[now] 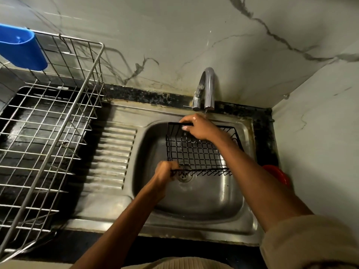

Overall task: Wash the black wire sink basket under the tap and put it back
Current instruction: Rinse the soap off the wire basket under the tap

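Far to the left of both hands, a steel wire dish rack (48,121) with a blue plastic cup (21,49) stood beside the ribbed drainboard. Over the steel sink (196,200), the left hand (165,172) gripped the near corner of the black wire basket (196,152), a thin coated grid held tilted. The right hand (198,126) pinched its far rim, just below the curved chrome tap (207,88). Wet wire was probably slick; a loosened grip could have dropped it onto the drain.
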A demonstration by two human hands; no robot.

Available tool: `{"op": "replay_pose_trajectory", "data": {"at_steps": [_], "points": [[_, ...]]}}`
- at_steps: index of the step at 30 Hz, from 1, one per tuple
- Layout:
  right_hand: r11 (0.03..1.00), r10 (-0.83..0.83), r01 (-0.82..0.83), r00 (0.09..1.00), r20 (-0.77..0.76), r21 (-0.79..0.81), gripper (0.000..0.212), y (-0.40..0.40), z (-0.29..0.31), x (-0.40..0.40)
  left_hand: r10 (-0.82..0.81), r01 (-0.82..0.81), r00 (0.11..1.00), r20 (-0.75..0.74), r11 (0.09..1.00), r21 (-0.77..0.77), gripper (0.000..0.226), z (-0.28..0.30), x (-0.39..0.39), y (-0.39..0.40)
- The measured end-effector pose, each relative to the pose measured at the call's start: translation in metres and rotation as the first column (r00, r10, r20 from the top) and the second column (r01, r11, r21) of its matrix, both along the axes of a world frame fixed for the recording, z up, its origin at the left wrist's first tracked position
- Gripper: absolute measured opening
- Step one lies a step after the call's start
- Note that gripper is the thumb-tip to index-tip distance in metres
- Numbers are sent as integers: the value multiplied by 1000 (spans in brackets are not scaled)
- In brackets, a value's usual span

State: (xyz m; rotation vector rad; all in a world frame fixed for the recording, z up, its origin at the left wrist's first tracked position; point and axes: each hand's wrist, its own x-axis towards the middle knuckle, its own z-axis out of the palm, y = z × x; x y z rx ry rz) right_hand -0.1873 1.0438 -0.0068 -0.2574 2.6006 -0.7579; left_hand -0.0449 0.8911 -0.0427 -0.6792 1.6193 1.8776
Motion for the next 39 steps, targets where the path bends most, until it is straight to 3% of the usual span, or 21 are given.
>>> {"op": "replay_pose_trajectory", "data": {"at_steps": [3, 7, 10, 12, 15, 17, 20, 21, 23, 25, 29, 32, 34, 37, 39], "points": [[990, 81, -79, 997, -11, 116, 17, -10, 2, -2, -34, 34, 999, -3, 998, 59, 15, 7, 3, 3], [978, 107, -117, 992, 68, 171, 5, -8, 10, -1, -116, 109, 992, 39, 981, 162, 40, -2, 1, -1], [977, 101, -105, 994, 29, 186, 10, -8, 17, 1, -273, 272, 962, -22, 947, 172, 2, 2, -11, -10], [971, 120, -115, 993, -11, 208, 12, -11, 23, 3, -387, 388, 921, -39, 914, 119, 27, 3, -25, -21], [954, 191, -174, 981, -46, 244, 12, -18, 34, 9, -427, 425, 904, -21, 894, 140, 57, 10, -46, -32], [954, 201, -183, 978, -55, 238, 14, -22, 42, 12, -411, 414, 908, -86, 910, 28, 70, 12, -58, -32], [966, 187, -175, 981, -47, 192, 20, -21, 49, 12, -376, 361, 914, -149, 925, -121, 114, 13, -70, -31], [968, 187, -177, 982, -39, 179, 21, -20, 51, 11, -398, 377, 898, -186, 916, -140, 108, 11, -74, -31], [969, 195, -188, 981, -23, 160, 22, -18, 52, 8, -430, 409, 874, -227, 902, -137, 57, 19, -75, -29], [968, 205, -200, 978, -18, 154, 21, -18, 51, 6, -394, 353, 879, -268, 917, -189, 37, 18, -78, -26], [987, 152, -149, 987, -52, 60, 23, -19, 45, 2, -191, 116, 936, -295, 960, -255, 72, 7, -79, -17], [998, 62, -66, 979, -195, -14, 23, -21, 32, 4, -55, -2, 963, -263, 977, -213, 73, 6, -80, -15], [1000, 24, -22, 960, -278, 11, 27, -21, 24, 7, -41, -1, 970, -239, 985, -174, 66, -1, -86, -15], [989, 111, -67, 926, -362, 133, 33, -23, 28, 9, -108, 81, 981, -163, 983, -164, 74, -3, -93, -12], [989, 127, -92, 928, -349, 113, 45, -26, 33, 6, -131, 113, 984, -123, 983, -143, 74, 8, -90, -3]]}}
